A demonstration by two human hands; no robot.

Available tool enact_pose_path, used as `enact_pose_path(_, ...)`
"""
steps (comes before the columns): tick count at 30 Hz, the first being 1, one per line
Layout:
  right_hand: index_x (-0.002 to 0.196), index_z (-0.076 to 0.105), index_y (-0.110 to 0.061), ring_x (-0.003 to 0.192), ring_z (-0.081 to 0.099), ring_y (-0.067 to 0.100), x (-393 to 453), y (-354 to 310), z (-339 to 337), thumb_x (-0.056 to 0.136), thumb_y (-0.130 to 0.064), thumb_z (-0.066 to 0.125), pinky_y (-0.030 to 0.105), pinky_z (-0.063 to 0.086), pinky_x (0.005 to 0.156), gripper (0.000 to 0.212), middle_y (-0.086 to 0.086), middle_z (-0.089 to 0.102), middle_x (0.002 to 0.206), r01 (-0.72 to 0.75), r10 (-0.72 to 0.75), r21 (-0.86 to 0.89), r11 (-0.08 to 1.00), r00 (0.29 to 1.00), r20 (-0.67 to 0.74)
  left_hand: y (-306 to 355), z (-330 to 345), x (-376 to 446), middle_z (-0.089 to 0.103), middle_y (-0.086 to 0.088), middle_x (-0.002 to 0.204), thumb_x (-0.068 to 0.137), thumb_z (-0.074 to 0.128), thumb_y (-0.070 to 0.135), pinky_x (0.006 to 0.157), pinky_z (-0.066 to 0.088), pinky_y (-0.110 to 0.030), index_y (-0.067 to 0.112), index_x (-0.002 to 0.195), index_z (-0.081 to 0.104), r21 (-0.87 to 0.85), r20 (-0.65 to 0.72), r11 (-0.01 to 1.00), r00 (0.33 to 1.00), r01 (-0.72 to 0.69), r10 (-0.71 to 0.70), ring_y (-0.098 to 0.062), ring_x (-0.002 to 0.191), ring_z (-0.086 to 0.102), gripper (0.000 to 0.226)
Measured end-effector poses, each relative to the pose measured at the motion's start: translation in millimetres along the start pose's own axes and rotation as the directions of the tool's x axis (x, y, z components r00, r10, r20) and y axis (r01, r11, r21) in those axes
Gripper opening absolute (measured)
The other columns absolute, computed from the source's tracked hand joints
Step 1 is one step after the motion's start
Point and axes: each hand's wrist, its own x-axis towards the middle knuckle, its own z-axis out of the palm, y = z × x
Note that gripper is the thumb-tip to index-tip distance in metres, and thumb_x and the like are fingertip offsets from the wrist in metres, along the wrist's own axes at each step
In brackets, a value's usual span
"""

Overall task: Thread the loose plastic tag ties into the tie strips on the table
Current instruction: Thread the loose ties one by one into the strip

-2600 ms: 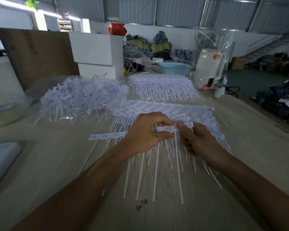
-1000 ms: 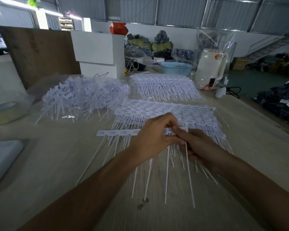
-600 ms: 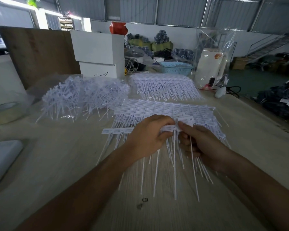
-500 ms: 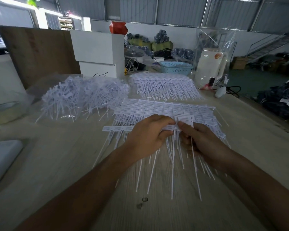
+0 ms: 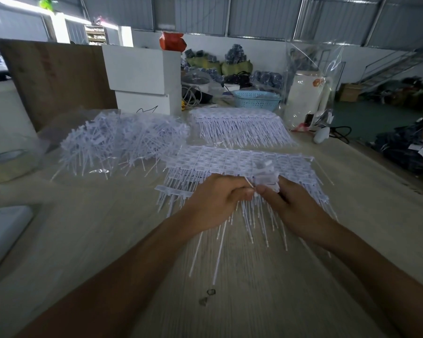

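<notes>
Tabletop (image 5: 88, 240), pale wood grain, fills the near half of the head view.

Far left on it: loose pile (image 5: 122, 140) of plastic tag ties, tangled, on clear film. My read: this is the stock left to thread, and it is large.

Far centre: one fringe (image 5: 239, 128) of strips with tails hanging toward me, laid flat. Looks finished, though I cannot check each slot.

Nearer, centre: a second, wider mat (image 5: 242, 164) of strips, several rows overlapped, tails pointing near. Also looks done, or mostly.

In hand: one strip (image 5: 171, 190), held just above the mat's near edge, its left end sticking out bare past the left hand. Tails hang from its middle and right part; the left stretch shows none that I can see. So I judge this strip partly filled.

Left hand (image 5: 217, 203): fingers curled, pinching the strip near its middle, a thin tie tip showing at the thumb.

Right hand (image 5: 293, 211): fingers clenched around a small bunch (image 5: 266, 176) of tie heads, thumb meeting the left thumb at the strip. Blurred there; I cannot tell which slot is being fed.

Judgement: two batches laid out, one strip under way, the big pile untouched. Well short of done.
</notes>
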Motion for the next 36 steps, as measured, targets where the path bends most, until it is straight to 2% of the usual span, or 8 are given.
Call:
enact_pose_path(3, 0.096, 0.056, -0.036, 0.046, 0.048, 0.007, -1.5, 1.9, -1.2, 0.096, -0.048, 0.043, 0.016, 0.032, 0.048, 0.018, -0.011, 0.053, 0.054, 0.053, -0.053, -0.124, 0.991, 0.999, 0.002, 0.2, 0.2, 1.3, 0.072, 0.002, 0.078, 0.098, 0.062, 0.014, 0.071, 0.052, -0.032, 0.008, 0.088, 0.076, -0.072, 0.016, 0.997, 0.999, 0.034, -0.033, -0.011, 0.071, 0.067, 0.017)
enact_pose_path(6, 0.083, 0.064, -0.033, 0.047, 0.037, 0.007, 0.1, 0.4, -3.5, 0.093, -0.056, 0.046, 0.022, 0.030, 0.050, 0.031, -0.002, 0.046, 0.054, -0.054, 0.055, 0.101, 0.993, 0.998, -0.004, 2.0, -1.1, 1.6, 0.074, 0.005, 0.084, 0.095, 0.066, 0.015, 0.067, 0.046, -0.017, 0.013, 0.099, 0.076, -0.079, -0.025, 0.997, 1.000, 0.015, -0.017, -0.002, 0.073, 0.066, 0.011)
enact_pose_path(12, 0.062, 0.066, -0.043, 0.047, 0.033, 0.009, -0.7, -11.9, -8.2, 0.094, -0.041, 0.058, 0.020, 0.028, 0.046, 0.032, 0.001, 0.038, 0.055, -0.131, 0.107, 0.322, 0.937, 0.990, 0.093, 7.0, -1.1, 1.1, 0.075, 0.005, 0.095, 0.091, 0.072, 0.013, 0.079, 0.053, -0.030, 0.013, 0.106, 0.075, -0.070, -0.132, 0.997, 0.991, -0.029, 0.020, -0.006, 0.088, 0.069, 0.016)
enact_pose_path(18, 0.053, 0.051, -0.025, 0.044, 0.036, 0.013, -0.3, -12.8, -10.4, 0.098, -0.040, 0.053, 0.021, 0.031, 0.043, 0.048, 0.002, 0.044, 0.052, -0.258, 0.210, 0.391, 0.884, 0.964, 0.161, 7.4, -3.2, -0.3, 0.073, 0.003, 0.100, 0.087, 0.074, 0.018, 0.079, 0.050, -0.039, 0.016, 0.109, 0.074, 0.171, -0.163, 0.983, 0.982, -0.065, 0.093, -0.019, 0.095, 0.061, 0.022)
enact_pose_path(26, 0.060, 0.042, -0.022, 0.039, 0.041, 0.002, 0.7, -0.3, -6.3, 0.103, -0.034, 0.048, 0.013, 0.036, 0.050, 0.046, -0.011, 0.043, 0.041, -0.160, 0.156, 0.013, 0.987, 0.975, 0.158, 11.2, -10.0, -0.8, 0.072, 0.004, 0.088, 0.078, 0.081, 0.012, 0.072, 0.050, -0.039, 0.015, 0.094, 0.077, 0.492, 0.002, 0.837, 0.962, -0.240, 0.275, -0.024, 0.092, 0.062, 0.017)
enact_pose_path(30, 0.067, 0.046, -0.020, 0.048, 0.043, 0.003, -0.3, 5.4, -5.9, 0.102, -0.040, 0.044, 0.028, 0.039, 0.057, 0.040, -0.007, 0.044, 0.054, -0.142, 0.160, -0.125, 0.982, 0.975, 0.155, 9.7, -8.9, -0.5, 0.068, 0.008, 0.081, 0.074, 0.078, 0.008, 0.073, 0.044, -0.033, 0.021, 0.092, 0.076, 0.634, 0.093, 0.715, 0.948, -0.293, 0.306, -0.021, 0.093, 0.060, 0.023)
enact_pose_path(33, 0.072, 0.051, -0.012, 0.055, 0.049, 0.011, 1.5, 5.1, -6.6, 0.102, -0.040, 0.045, 0.039, 0.044, 0.063, 0.042, 0.000, 0.048, 0.058, -0.171, 0.180, -0.073, 0.983, 0.972, 0.148, 2.4, -10.4, -1.1, 0.071, 0.004, 0.092, 0.079, 0.079, 0.013, 0.080, 0.046, -0.037, 0.016, 0.103, 0.076, 0.510, 0.052, 0.829, 0.970, -0.229, 0.236, -0.022, 0.097, 0.058, 0.024)
enact_pose_path(36, 0.065, 0.053, -0.015, 0.048, 0.053, 0.012, 1.2, 0.4, -9.9, 0.100, -0.045, 0.043, 0.028, 0.045, 0.054, 0.048, 0.001, 0.056, 0.053, -0.216, 0.203, 0.077, 0.973, 0.967, 0.154, -2.3, -10.8, -0.4, 0.071, 0.002, 0.102, 0.085, 0.076, 0.020, 0.083, 0.045, -0.037, 0.016, 0.112, 0.074, 0.291, -0.088, 0.954, 0.991, -0.068, 0.098, -0.020, 0.100, 0.055, 0.028)
